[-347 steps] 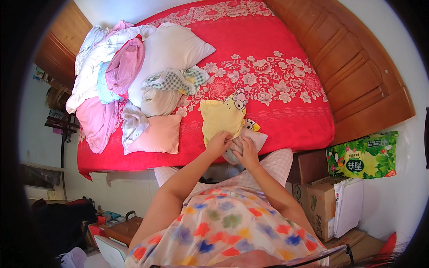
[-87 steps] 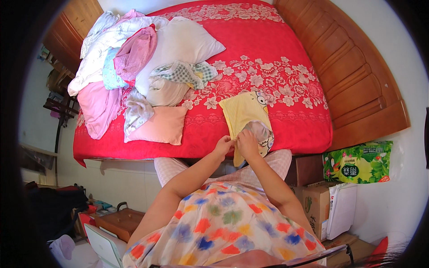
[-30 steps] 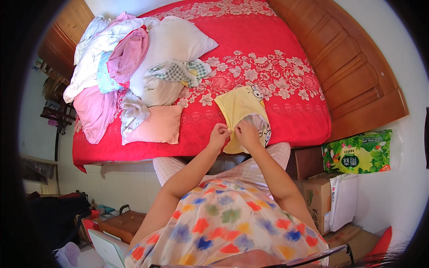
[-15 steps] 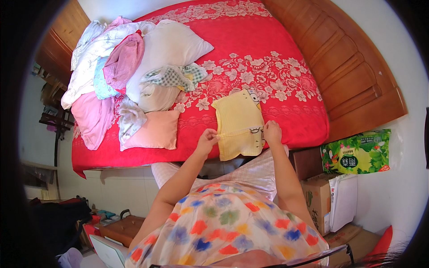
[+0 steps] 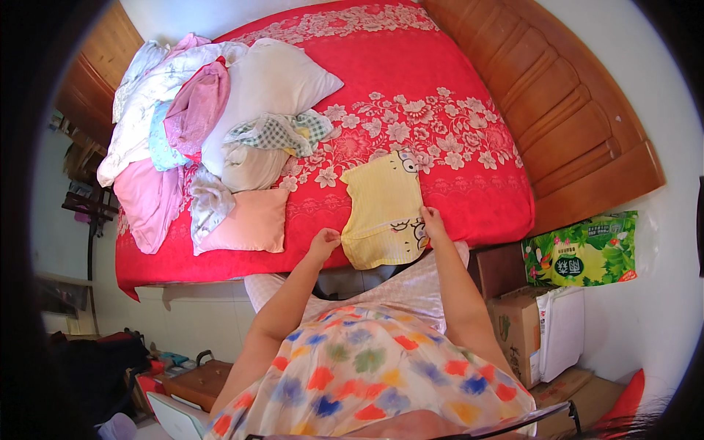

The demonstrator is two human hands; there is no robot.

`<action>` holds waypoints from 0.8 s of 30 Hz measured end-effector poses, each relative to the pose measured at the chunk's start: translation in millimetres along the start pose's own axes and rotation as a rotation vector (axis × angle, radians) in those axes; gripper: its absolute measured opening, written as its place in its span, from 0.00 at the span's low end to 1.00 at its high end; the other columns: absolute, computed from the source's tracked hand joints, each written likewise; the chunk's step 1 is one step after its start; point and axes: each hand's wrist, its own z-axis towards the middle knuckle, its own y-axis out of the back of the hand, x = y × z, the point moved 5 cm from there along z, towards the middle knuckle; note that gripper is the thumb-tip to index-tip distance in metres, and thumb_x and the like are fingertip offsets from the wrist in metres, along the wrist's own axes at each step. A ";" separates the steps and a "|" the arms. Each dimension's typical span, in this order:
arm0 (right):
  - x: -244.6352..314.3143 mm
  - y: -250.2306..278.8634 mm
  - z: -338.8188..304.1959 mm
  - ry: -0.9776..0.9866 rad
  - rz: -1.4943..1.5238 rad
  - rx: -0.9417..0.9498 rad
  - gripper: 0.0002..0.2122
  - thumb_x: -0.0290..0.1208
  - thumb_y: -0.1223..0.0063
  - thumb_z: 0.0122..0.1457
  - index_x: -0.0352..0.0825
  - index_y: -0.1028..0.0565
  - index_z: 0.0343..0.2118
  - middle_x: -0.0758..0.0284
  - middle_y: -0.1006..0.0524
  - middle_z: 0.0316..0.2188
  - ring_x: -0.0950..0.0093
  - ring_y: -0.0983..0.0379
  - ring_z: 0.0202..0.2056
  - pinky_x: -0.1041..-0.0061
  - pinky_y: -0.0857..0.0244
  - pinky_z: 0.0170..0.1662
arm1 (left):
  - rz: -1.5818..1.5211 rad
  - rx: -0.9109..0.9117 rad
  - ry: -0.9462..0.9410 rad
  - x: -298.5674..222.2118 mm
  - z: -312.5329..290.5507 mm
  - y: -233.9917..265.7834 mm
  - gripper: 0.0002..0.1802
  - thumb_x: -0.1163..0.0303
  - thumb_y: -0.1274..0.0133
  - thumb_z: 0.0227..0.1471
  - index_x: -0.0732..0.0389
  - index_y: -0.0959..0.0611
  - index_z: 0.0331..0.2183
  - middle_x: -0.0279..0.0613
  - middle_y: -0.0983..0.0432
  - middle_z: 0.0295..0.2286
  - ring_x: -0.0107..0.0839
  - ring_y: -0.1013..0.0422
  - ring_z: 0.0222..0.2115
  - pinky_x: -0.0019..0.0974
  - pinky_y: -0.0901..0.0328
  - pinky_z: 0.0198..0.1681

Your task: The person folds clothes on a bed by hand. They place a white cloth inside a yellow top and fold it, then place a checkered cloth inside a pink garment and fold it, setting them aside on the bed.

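Note:
A yellow striped cloth [image 5: 383, 192] with cartoon faces printed on it lies partly on the bed's near edge, its lower end hanging toward my lap. A seam or fold runs across it; I cannot tell what kind of item it is. At its left edge, my left hand [image 5: 323, 244] pinches the fabric at that line. My right hand [image 5: 433, 222] grips the opposite edge, beside a printed eye. Between the two hands the cloth is stretched fairly flat, and the fingertips partly cover its edges.
The bed [image 5: 462, 198] has a red floral cover. On its left lie a peach pillow [image 5: 249, 224], a white pillow [image 5: 293, 73], a checked cloth [image 5: 268, 130] and heaped bedding [image 5: 150, 194]. A wooden bed end [image 5: 579, 125], a green package [image 5: 587, 248] and cardboard boxes [image 5: 515, 330] stand right.
Both hands have moved slightly left and down the picture with the cloth's near part. More of the lower printed face now shows, and the cloth's near part lies flatter.

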 end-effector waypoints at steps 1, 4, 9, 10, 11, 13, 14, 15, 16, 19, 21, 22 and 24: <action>9.2 -16.7 -12.4 -0.072 0.029 0.017 0.20 0.41 0.50 0.60 0.34 0.35 0.50 0.60 0.25 0.40 0.69 0.25 0.38 0.66 0.31 0.36 | -0.017 -0.015 -0.001 1.4 -0.8 6.7 0.12 0.80 0.44 0.48 0.59 0.25 0.37 0.34 0.27 0.31 0.23 0.31 0.32 0.25 0.36 0.34; 24.7 -50.9 -29.0 -0.085 0.421 0.268 0.22 0.37 0.49 0.57 0.35 0.37 0.53 0.60 0.24 0.40 0.65 0.24 0.38 0.61 0.30 0.41 | -0.008 0.003 0.013 -15.3 -0.5 1.0 0.12 0.79 0.45 0.49 0.59 0.25 0.38 0.35 0.27 0.33 0.24 0.31 0.34 0.27 0.35 0.37; 69.8 -72.7 -22.7 -0.155 0.904 0.428 0.13 0.32 0.53 0.53 0.31 0.27 0.40 0.58 0.21 0.36 0.60 0.24 0.37 0.58 0.29 0.44 | -0.074 0.105 0.026 -47.5 -8.7 -17.8 0.12 0.73 0.46 0.52 0.55 0.26 0.41 0.31 0.26 0.37 0.22 0.31 0.38 0.30 0.36 0.41; 89.6 -70.8 -24.3 -0.154 0.918 0.462 0.15 0.31 0.54 0.52 0.32 0.27 0.42 0.58 0.22 0.36 0.60 0.24 0.37 0.59 0.29 0.44 | -0.096 0.105 0.033 -52.1 -10.4 -19.7 0.12 0.73 0.46 0.52 0.55 0.26 0.41 0.31 0.25 0.37 0.23 0.31 0.38 0.29 0.36 0.41; 122.6 -77.4 -46.0 -0.063 0.878 0.420 0.16 0.30 0.55 0.52 0.32 0.27 0.43 0.59 0.22 0.35 0.61 0.24 0.37 0.58 0.29 0.44 | -0.124 0.082 0.048 -48.8 -14.8 -11.1 0.13 0.74 0.46 0.52 0.56 0.26 0.41 0.32 0.25 0.38 0.23 0.30 0.39 0.29 0.37 0.40; 175.2 -79.4 -79.1 0.082 0.774 0.448 0.17 0.28 0.55 0.51 0.34 0.27 0.46 0.61 0.22 0.33 0.64 0.24 0.34 0.63 0.28 0.41 | -0.164 0.093 0.037 -48.1 -13.8 -4.0 0.13 0.73 0.46 0.52 0.54 0.26 0.41 0.31 0.24 0.38 0.22 0.30 0.38 0.29 0.37 0.39; 184.1 -81.8 -80.0 0.166 0.607 0.473 0.18 0.27 0.55 0.52 0.34 0.28 0.48 0.63 0.23 0.32 0.68 0.25 0.32 0.66 0.29 0.38 | -0.173 0.103 0.038 -50.9 -13.6 -5.4 0.13 0.72 0.46 0.52 0.54 0.26 0.41 0.31 0.24 0.38 0.22 0.30 0.37 0.29 0.37 0.39; 192.0 -85.8 -81.3 0.248 0.438 0.494 0.19 0.26 0.55 0.52 0.34 0.29 0.50 0.65 0.23 0.30 0.71 0.26 0.30 0.69 0.30 0.35 | -0.183 0.112 0.040 -53.5 -13.4 -5.8 0.12 0.72 0.46 0.52 0.54 0.26 0.41 0.31 0.24 0.38 0.22 0.29 0.37 0.29 0.36 0.39; 197.7 -90.6 -84.1 0.326 0.267 0.512 0.21 0.26 0.54 0.52 0.34 0.30 0.52 0.66 0.24 0.28 0.75 0.27 0.28 0.72 0.31 0.32 | -0.192 0.100 0.043 -55.7 -13.1 -3.9 0.12 0.72 0.47 0.52 0.54 0.26 0.41 0.31 0.24 0.37 0.22 0.29 0.36 0.29 0.36 0.39; 191.1 -136.8 -112.8 0.520 -0.473 0.425 0.25 0.27 0.53 0.54 0.36 0.35 0.57 0.67 0.25 0.26 0.78 0.31 0.25 0.74 0.35 0.29 | -0.228 0.052 0.071 -49.0 -13.8 6.0 0.12 0.73 0.48 0.52 0.54 0.26 0.41 0.31 0.25 0.36 0.22 0.29 0.35 0.29 0.36 0.39; 166.8 -175.0 -142.6 0.415 -0.657 0.588 0.25 0.29 0.51 0.55 0.37 0.36 0.58 0.60 0.24 0.35 0.75 0.26 0.31 0.76 0.33 0.35 | -0.265 0.001 0.092 -38.5 -14.5 18.8 0.13 0.73 0.48 0.52 0.54 0.27 0.41 0.31 0.26 0.36 0.23 0.30 0.35 0.29 0.36 0.39; 139.6 -192.2 -144.7 0.534 -0.677 0.670 0.25 0.30 0.50 0.56 0.38 0.36 0.58 0.60 0.24 0.34 0.75 0.27 0.32 0.76 0.33 0.36 | -0.274 -0.009 0.070 -34.7 -10.9 22.7 0.13 0.73 0.49 0.53 0.54 0.27 0.42 0.32 0.26 0.37 0.24 0.30 0.36 0.30 0.36 0.40; 116.8 -218.5 -164.3 0.583 -0.671 0.843 0.23 0.32 0.49 0.57 0.38 0.34 0.57 0.60 0.25 0.35 0.74 0.28 0.34 0.75 0.33 0.39 | -0.307 -0.064 0.038 -20.6 -9.5 41.8 0.13 0.74 0.50 0.53 0.54 0.27 0.42 0.32 0.28 0.39 0.26 0.31 0.40 0.32 0.35 0.42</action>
